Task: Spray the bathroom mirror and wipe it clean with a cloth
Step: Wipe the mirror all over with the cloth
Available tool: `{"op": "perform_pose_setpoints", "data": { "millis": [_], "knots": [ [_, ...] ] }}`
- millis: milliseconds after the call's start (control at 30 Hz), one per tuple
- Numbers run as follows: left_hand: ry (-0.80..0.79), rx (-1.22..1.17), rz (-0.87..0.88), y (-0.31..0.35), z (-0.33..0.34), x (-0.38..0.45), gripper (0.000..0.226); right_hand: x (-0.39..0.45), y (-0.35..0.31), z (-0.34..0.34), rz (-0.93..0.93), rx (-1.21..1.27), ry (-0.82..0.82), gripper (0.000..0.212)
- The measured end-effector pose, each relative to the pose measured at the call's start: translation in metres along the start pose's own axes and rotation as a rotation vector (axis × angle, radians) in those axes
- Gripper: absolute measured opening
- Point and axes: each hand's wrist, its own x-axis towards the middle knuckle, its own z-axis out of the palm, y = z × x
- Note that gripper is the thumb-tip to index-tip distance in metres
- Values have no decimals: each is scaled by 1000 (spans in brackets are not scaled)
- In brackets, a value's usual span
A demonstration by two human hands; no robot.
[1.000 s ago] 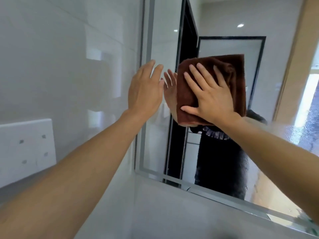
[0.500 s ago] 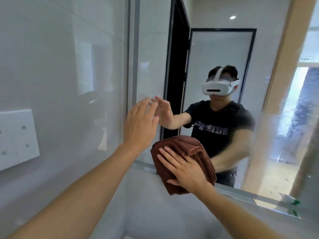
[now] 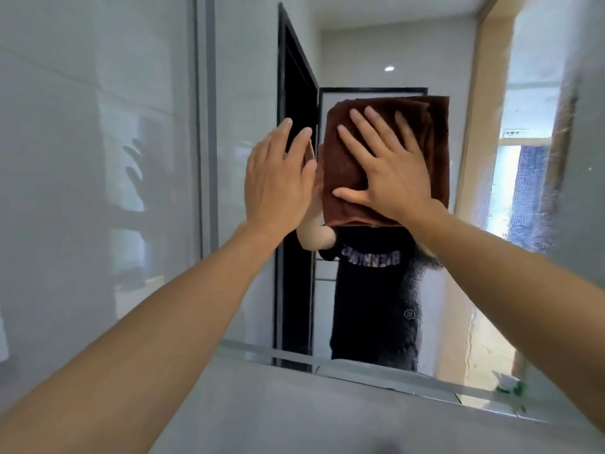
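My right hand (image 3: 389, 178) presses the folded brown cloth (image 3: 347, 158) flat against the mirror (image 3: 465, 290), fingers spread; my left hand (image 3: 278, 178) rests open beside it. The cloth looks soft and limp, so a broad palm should keep it folded.

At the left of the frame you have a glossy grey tiled wall (image 3: 82, 191), with faint shadows on its sheen. Along the bottom runs a grey ledge (image 3: 294, 414). At the lower right edge you can see a small white and green object (image 3: 509, 385), too blurred to identify.
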Motion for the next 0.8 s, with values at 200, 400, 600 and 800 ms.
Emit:
{"op": "perform_pose_setpoints", "data": {
  "millis": [200,400,600,800],
  "knots": [
    [-4,-62,-41,11,8,-13,49,-53,-50,17,-55,58,-40,97],
    [-147,-60,-21,18,20,-87,49,-192,-121,55,-184,153,-183,97],
    [-259,-49,96,40,27,-119,51,-231,-110,61,-296,139,-260,99],
    [-96,-93,160,60,11,-59,49,-164,-23,33,-281,107,-97,91]
  ]
}}
